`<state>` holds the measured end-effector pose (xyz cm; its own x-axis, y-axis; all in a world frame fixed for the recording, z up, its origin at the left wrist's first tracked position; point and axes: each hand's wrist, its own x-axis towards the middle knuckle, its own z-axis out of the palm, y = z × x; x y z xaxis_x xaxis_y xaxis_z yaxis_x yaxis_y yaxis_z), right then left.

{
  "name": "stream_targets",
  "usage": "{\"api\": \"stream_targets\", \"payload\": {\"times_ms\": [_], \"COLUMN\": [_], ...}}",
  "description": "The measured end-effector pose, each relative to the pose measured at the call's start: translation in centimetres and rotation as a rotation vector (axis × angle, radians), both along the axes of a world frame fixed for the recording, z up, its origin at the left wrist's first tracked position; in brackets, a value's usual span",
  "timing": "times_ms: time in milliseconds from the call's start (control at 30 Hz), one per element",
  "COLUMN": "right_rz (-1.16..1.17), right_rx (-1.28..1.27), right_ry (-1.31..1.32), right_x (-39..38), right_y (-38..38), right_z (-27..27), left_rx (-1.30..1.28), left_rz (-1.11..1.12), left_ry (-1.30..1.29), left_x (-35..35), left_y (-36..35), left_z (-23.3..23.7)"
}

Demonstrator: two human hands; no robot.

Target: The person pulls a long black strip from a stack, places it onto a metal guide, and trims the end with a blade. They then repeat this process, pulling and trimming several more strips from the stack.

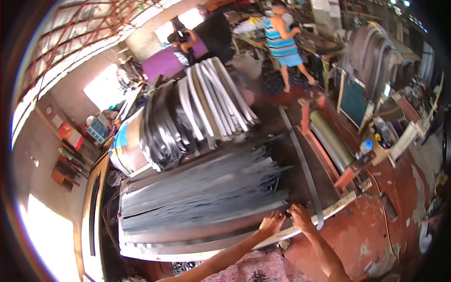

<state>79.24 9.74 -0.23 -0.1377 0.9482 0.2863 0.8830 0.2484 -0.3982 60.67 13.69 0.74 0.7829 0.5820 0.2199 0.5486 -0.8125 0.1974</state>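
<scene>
Two hands at the near corner of a table stacked with metal strips.

The left hand [271, 222] reaches forward from a bare forearm, palm down and fingers spread apart, with its tips touching the near end of the flat dark strips [202, 192] piled across the worktable [206, 249]. The right hand [300, 216] is just beside it, wrist bent, fingers curled close together at the same corner. From here I cannot tell whether they pinch anything. A long strip [303, 164] runs away from that hand along the pile's right side, and its near end curls over the table edge. Behind the pile, a heap of bent strips [197, 108] leans against a barrel [126, 145]. A roller machine [331, 138] stands close on the right, hemming in the long strip. A person in a striped top [279, 40] stands well back across the room.
</scene>
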Motion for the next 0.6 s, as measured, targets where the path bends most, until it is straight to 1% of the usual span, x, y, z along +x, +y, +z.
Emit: {"api": "stream_targets", "payload": {"times_ms": [67,200,333,400,433,500,533,600], "right_rz": [0.001,-0.034,-0.028,-0.002,0.028,0.012,0.029,0.037], "right_rx": [0.027,-0.010,0.050,0.027,0.029,-0.010,-0.012,-0.008], "right_ry": [0.000,-0.014,-0.003,0.022,0.018,0.035,0.034,0.031], "right_x": [-0.2,-0.4,-0.2,0.0,0.0,0.3,0.5,0.7], "right_y": [-0.2,-0.7,-1.0,-0.8,-0.6,-0.4,-0.4,-0.3], "right_z": [0.4,1.3,1.1,1.3,1.0,0.2,0.0,0.0], "left_rx": [-0.068,-0.040,-0.034,-0.094,-0.092,-0.065,-0.068,-0.042], "left_rz": [-0.010,-0.054,-0.038,-0.007,0.022,-0.034,-0.017,-0.052], "left_ry": [0.016,-0.019,-0.012,0.035,0.030,-0.016,-0.018,-0.054], "left_x": [0.1,0.1,0.3,0.3,0.2,0.3,0.2,0.3], "left_y": [0.5,0.8,0.9,0.6,0.7,0.8,0.7,0.7], "left_z": [-0.8,0.1,0.5,0.5,0.3,-0.1,-0.2,0.0]}}
